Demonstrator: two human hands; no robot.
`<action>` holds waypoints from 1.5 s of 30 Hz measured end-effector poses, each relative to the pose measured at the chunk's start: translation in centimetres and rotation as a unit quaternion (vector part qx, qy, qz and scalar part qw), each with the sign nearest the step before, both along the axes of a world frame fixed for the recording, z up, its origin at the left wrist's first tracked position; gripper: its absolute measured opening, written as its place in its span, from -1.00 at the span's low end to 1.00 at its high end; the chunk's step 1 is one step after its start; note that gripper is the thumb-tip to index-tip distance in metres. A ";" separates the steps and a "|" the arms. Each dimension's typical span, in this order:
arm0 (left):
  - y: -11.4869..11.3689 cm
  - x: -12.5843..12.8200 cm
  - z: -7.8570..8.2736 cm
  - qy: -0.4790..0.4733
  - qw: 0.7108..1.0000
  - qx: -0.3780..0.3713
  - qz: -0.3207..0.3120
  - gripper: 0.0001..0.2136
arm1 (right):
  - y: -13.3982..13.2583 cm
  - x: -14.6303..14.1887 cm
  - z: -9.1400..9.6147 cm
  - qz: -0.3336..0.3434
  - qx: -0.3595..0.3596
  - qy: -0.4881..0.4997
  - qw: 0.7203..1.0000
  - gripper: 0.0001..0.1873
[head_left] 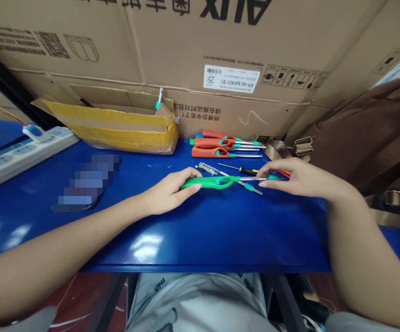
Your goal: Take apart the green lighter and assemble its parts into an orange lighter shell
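Observation:
My left hand (168, 191) is closed round the handle end of a green long-necked lighter (209, 183), which lies level just above the table. Its metal tube points right, to where my right hand (298, 179) pinches the tip between thumb and fingers. A small teal piece (273, 177) shows by those right fingers, partly hidden. Behind the lighter are a loose metal tube with a teal collar (249, 186), a lighter's inner mechanism (207, 168) and a screwdriver (243, 170) with a black and yellow handle.
Several orange-red lighters (209, 151) lie piled behind my hands. A yellow-taped carton (117, 133) stands at the back left, near a white power strip (20, 152). A blurred-out object (85, 182) lies left. A brown bag (359, 133) borders the blue table (220, 240) on the right.

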State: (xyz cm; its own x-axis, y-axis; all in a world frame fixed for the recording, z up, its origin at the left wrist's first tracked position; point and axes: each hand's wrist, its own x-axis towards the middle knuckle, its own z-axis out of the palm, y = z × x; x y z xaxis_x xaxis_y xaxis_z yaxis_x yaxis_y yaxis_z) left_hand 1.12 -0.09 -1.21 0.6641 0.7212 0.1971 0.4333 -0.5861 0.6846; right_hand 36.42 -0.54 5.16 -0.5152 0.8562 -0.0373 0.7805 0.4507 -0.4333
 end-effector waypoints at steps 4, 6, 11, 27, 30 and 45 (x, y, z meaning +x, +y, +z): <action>0.2 0.0 0.0 -0.059 0.995 -0.078 0.033 -0.69 | -0.2 0.3 0.1 -0.005 0.042 0.027 0.999 -0.65; 0.2 0.1 -0.2 -0.101 0.985 -0.132 0.038 -0.67 | -0.2 0.6 0.1 -0.005 0.058 0.020 0.998 -0.61; 0.2 0.5 -0.5 -0.203 0.953 -0.218 0.056 -0.68 | 0.1 0.9 0.2 -0.007 0.108 -0.026 0.994 -0.65; -1.0 1.8 0.5 -0.148 0.927 -0.337 0.072 -0.53 | -1.4 -5.2 -2.7 0.113 0.119 -0.013 0.986 -0.67; -0.7 1.6 0.5 -0.171 0.903 -0.383 0.088 -0.52 | -1.6 -4.7 -1.9 0.091 0.124 -0.083 0.985 -0.65; -0.8 1.2 0.3 -0.169 0.837 -0.519 0.039 -0.53 | -1.2 -5.7 -4.1 0.129 0.225 -0.144 0.955 -0.68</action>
State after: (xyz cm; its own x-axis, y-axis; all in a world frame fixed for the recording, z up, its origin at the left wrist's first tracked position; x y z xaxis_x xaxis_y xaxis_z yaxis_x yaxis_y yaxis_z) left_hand 2.29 -0.86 -0.95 0.6391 0.6599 -0.3951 0.1207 0.4213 0.8989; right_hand 30.76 -1.79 1.02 -0.7349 0.6652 0.1320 0.6760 0.7340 0.0651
